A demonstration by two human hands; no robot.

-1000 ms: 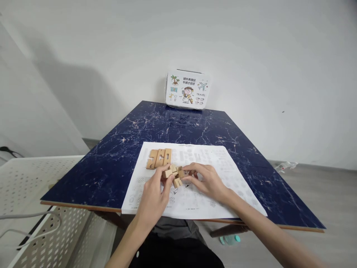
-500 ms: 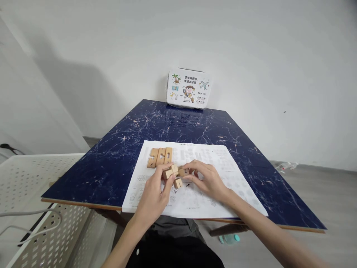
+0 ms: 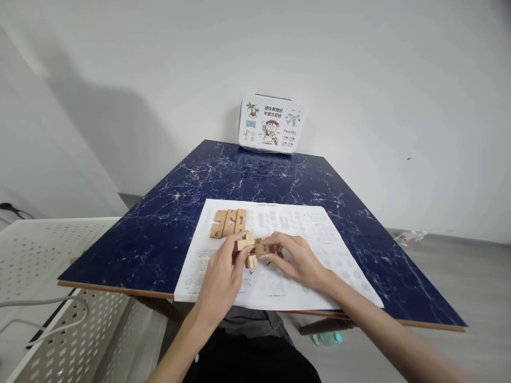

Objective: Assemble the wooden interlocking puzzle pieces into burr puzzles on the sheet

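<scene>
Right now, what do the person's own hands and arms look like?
The left hand and right hand are ungloved. Both forearms are bare as far as they show, with no sleeves, watch or bracelet visible. Black clothing shows between them.

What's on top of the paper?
Three flat pieces lie on the paper, upper left, near printed figures. Left hand and right hand hold blocks over it. Whatever is beneath pieces, blocks and hands is covered.
</scene>
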